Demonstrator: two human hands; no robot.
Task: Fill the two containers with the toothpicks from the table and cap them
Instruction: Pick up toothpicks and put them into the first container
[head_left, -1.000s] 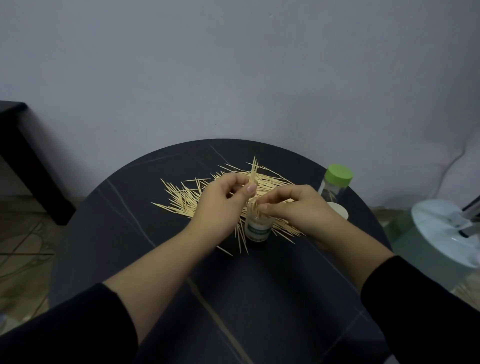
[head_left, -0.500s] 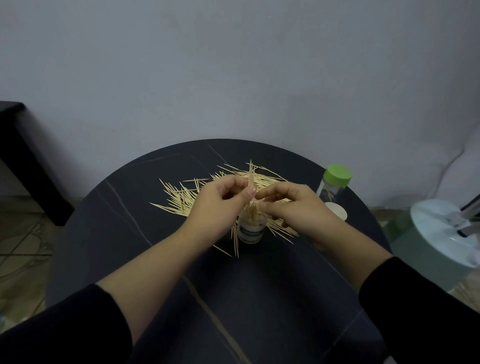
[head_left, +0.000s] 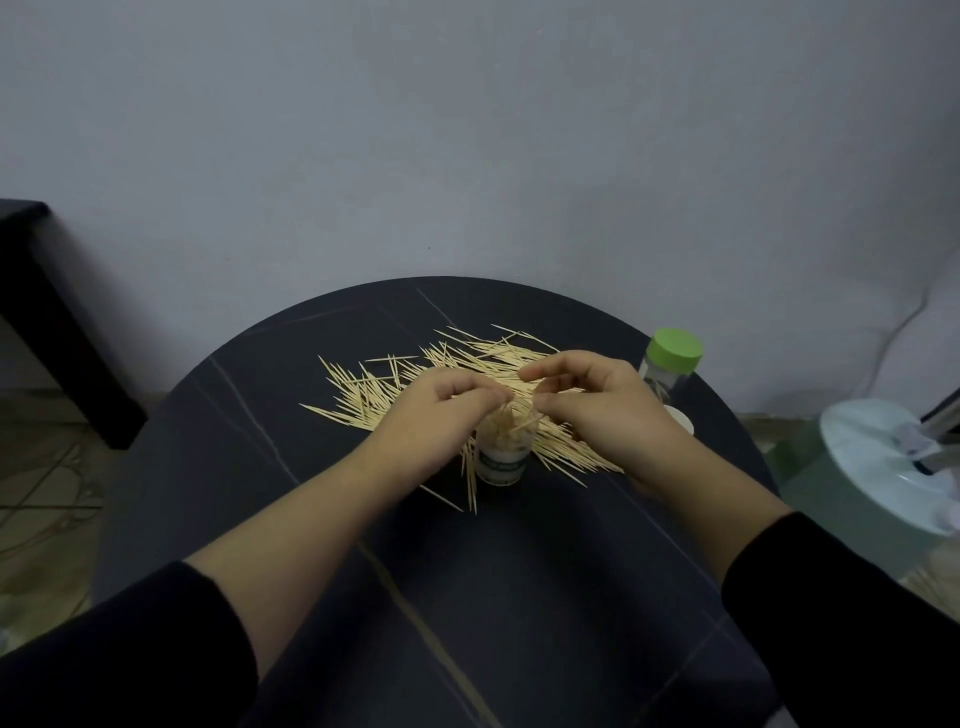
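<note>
A pile of loose toothpicks (head_left: 457, 364) lies across the far half of the round black table (head_left: 493, 597). In front of it stands a small clear container (head_left: 500, 460) with no cap, holding upright toothpicks. My left hand (head_left: 436, 421) is curled over its mouth, with fingertips and thumb pinching the toothpicks there. My right hand (head_left: 597, 405) hovers at the container's right with index finger and thumb apart; its thumb touches a toothpick leaning out of the mouth. A second container with a green cap (head_left: 672, 358) stands at the right, with a white cap (head_left: 684, 422) beside it.
A few stray toothpicks (head_left: 470, 483) lie just left of the open container. A pale green and white appliance (head_left: 883, 467) sits beside the table's right edge. Dark furniture (head_left: 36, 312) stands at the left against the wall.
The bundle my left hand held upright above the container has gone down into it. My right index finger has lifted away from my thumb. The container sits slightly farther left in view.
</note>
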